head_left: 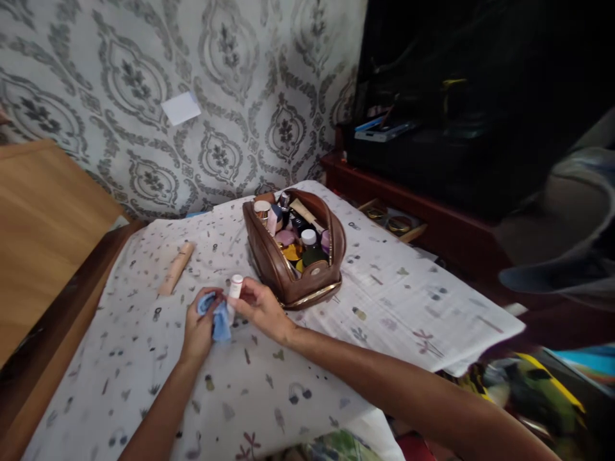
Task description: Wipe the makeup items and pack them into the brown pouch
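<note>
My left hand is closed on a small blue cloth and presses it against a little white tube with a white cap. My right hand grips that tube from the right, fingers curled round it. Both hands hover just above a patterned white sheet covering the table. Right behind them stands an open brown leather pouch packed with several small bottles and jars, among them a dark green bottle with a white cap.
A beige tube lies on the sheet to the left. A wooden board stands at the far left. A dark red shelf with small tins is at the right. Patterned wallpaper with a white note rises behind.
</note>
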A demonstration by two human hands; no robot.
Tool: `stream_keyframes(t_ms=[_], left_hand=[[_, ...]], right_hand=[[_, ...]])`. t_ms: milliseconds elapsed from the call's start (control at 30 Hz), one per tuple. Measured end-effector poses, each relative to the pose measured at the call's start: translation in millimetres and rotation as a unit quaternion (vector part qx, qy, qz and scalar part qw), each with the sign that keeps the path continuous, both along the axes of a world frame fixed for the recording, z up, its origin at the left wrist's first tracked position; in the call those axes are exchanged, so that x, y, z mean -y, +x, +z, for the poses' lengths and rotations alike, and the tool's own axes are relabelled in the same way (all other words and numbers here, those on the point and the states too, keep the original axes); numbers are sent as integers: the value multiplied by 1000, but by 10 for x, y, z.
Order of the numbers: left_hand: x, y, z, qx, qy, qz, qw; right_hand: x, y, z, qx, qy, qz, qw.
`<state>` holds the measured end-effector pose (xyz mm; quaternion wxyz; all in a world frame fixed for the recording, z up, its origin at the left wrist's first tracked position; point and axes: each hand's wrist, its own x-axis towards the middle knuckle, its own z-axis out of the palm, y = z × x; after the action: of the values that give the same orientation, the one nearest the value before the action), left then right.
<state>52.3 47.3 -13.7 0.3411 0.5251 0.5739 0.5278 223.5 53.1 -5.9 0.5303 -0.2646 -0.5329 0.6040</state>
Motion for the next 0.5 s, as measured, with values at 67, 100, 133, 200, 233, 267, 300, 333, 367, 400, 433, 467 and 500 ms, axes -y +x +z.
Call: stream_keyframes(t_ms=[67,100,133,200,233,267,300,333,367,400,433,467,500], left_hand=[[-95,-96,36,-99,3,44,994],[-160,-170,63,-149,1,65,987],[-235,-259,98,-190,-3,83,978],[-408,-462,190,-243,-7,113,963],[-500,-565,242,-269,-9,127,955],[-590,-660,295,-297,-10,140,944],[-674,-742,343,-327,-14,153,932],[-748,-809,382,-357,-19,164,919],[-809,-857,408,-385,-27,172,906],[-854,-886,418,-410,-39,176,894],[-883,-898,412,-431,-53,178,883],[-896,-896,392,-450,-66,177,873],[-897,-883,362,-466,-78,176,864]], right_hand=[[-16,1,-16,-5,-26,24,999],[-22,-1,-34,2,-40,37,998],[-27,-5,-56,13,-51,49,997],[-32,-16,-108,33,-63,62,996],[-33,-23,-132,40,-65,62,995],[-35,-29,-154,45,-65,60,995],[-37,-34,-170,50,-65,58,995],[-41,-37,-179,55,-63,56,995],[-44,-38,-181,60,-60,53,995],[-47,-36,-174,63,-57,51,995],[-48,-33,-159,65,-54,51,995],[-45,-26,-135,65,-51,52,995],[-36,-18,-103,61,-47,55,995]])
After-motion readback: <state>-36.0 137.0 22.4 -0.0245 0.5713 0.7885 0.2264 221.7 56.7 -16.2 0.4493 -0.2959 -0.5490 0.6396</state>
